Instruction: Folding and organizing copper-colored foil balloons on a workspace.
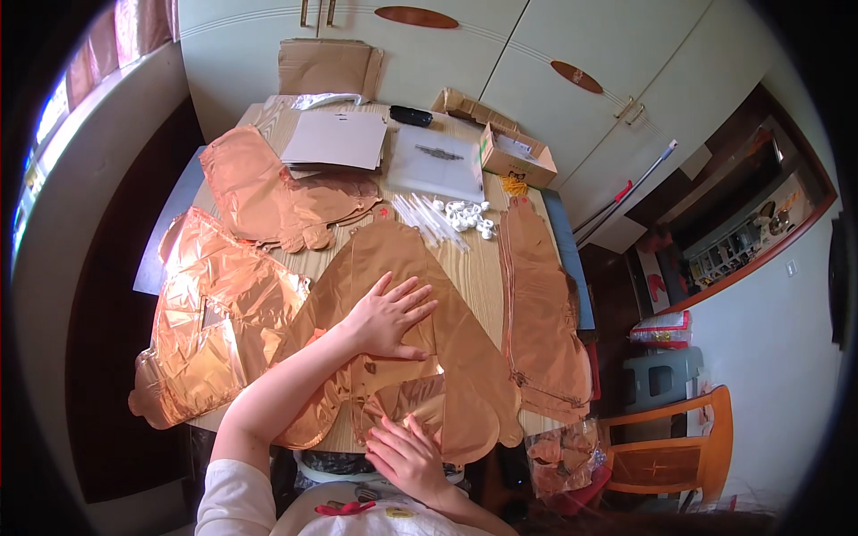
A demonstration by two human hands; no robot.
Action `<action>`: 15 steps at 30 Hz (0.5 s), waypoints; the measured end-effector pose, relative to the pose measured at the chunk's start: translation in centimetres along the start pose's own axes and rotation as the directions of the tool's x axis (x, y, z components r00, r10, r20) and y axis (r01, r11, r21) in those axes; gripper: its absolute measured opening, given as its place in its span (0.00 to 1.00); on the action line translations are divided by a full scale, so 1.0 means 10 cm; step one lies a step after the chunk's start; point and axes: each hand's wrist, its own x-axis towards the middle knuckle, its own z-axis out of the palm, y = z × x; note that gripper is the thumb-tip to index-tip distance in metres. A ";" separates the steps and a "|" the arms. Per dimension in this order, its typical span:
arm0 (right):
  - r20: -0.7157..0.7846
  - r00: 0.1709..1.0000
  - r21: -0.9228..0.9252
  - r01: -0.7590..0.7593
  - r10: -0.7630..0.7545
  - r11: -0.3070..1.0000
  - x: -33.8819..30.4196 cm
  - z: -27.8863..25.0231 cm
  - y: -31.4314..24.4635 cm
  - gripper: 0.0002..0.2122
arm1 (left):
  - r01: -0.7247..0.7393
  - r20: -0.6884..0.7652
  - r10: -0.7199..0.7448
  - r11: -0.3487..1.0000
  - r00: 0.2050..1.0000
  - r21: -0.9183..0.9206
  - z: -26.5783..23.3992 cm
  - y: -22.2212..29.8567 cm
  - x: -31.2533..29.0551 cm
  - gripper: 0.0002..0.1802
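A flat, uninflated copper-coloured foil balloon (465,357) lies at the middle of the table's near side, its rounded top pointing away from me. My left hand (391,319) rests palm down on it, fingers spread. Closer to me, my right hand (409,457) lies at the balloon's lower edge with its fingers stretched out. Beside it a shiny folded part (407,402) of the foil catches the light. Whether the right fingertips pinch any foil is hard to see, but they look extended.
Crumpled shiny foil (219,326) covers the left side, with a foil stack (255,192) behind it. Another stack (541,304) lies right. Further back are clear tubes (427,219), white plastic pieces (469,216), grey sheets (335,138) and a small carton (517,156). A wooden chair (710,447) stands right.
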 end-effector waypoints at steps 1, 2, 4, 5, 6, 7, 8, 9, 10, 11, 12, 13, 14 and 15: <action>-0.013 1.000 0.054 -0.025 0.026 0.998 0.04 -0.09 -0.05 0.11 | 0.000 -0.005 0.000 1.000 1.000 -0.002 0.00 0.00 -0.01 0.53; -0.025 0.998 0.108 -0.049 0.052 0.993 0.06 -0.17 -0.06 0.11 | 0.006 -0.007 -0.005 1.000 1.000 0.004 0.01 0.00 -0.01 0.53; -0.074 0.989 0.127 -0.121 0.131 0.984 -0.01 -0.34 0.15 0.12 | 0.016 -0.011 -0.015 1.000 1.000 0.012 0.03 -0.01 -0.01 0.54; -0.098 0.981 0.140 -0.155 0.170 0.978 -0.04 -0.43 0.28 0.13 | 0.016 -0.009 -0.016 1.000 1.000 0.009 0.01 -0.01 -0.02 0.54; -0.118 0.969 0.054 -0.212 0.217 0.976 -0.02 -0.50 0.42 0.14 | 0.018 -0.006 -0.018 1.000 1.000 0.006 0.00 -0.01 -0.04 0.55; -0.144 0.955 -0.035 -0.268 0.260 0.963 0.00 -0.55 0.57 0.16 | 0.015 -0.007 -0.015 1.000 1.000 0.004 -0.02 0.00 -0.04 0.55; -0.071 0.960 -0.177 -0.280 0.271 0.944 -0.03 -0.56 0.73 0.19 | 0.009 -0.012 -0.009 1.000 1.000 0.004 -0.01 0.01 -0.01 0.55; -0.034 0.967 -0.208 -0.254 0.253 0.945 -0.07 -0.55 0.79 0.20 | 0.004 -0.017 -0.004 1.000 1.000 0.004 0.00 0.01 -0.01 0.55; 0.009 0.972 -0.230 -0.225 0.233 0.947 -0.05 -0.54 0.80 0.20 | 0.006 -0.017 -0.005 1.000 1.000 0.005 0.01 0.01 -0.01 0.55; 0.051 0.975 -0.251 -0.195 0.214 0.948 -0.04 -0.53 0.81 0.21 | 0.006 -0.021 -0.006 1.000 1.000 0.001 0.01 0.01 -0.01 0.55; 0.082 0.972 -0.228 -0.195 0.219 0.954 -0.02 -0.52 0.79 0.23 | 0.006 -0.025 -0.006 1.000 1.000 -0.003 0.00 0.01 0.00 0.54; 0.088 0.973 -0.238 -0.188 0.214 0.953 -0.01 -0.50 0.78 0.23 | 0.007 -0.026 -0.007 1.000 1.000 -0.007 0.00 0.00 -0.01 0.54; 0.094 0.973 -0.249 -0.182 0.210 0.951 -0.01 -0.48 0.77 0.23 | 0.006 -0.021 -0.007 1.000 1.000 -0.006 0.00 0.01 -0.01 0.54; 0.099 0.973 -0.260 -0.175 0.207 0.950 -0.01 -0.47 0.77 0.24 | 0.005 -0.017 -0.005 1.000 1.000 -0.005 0.00 0.01 -0.01 0.54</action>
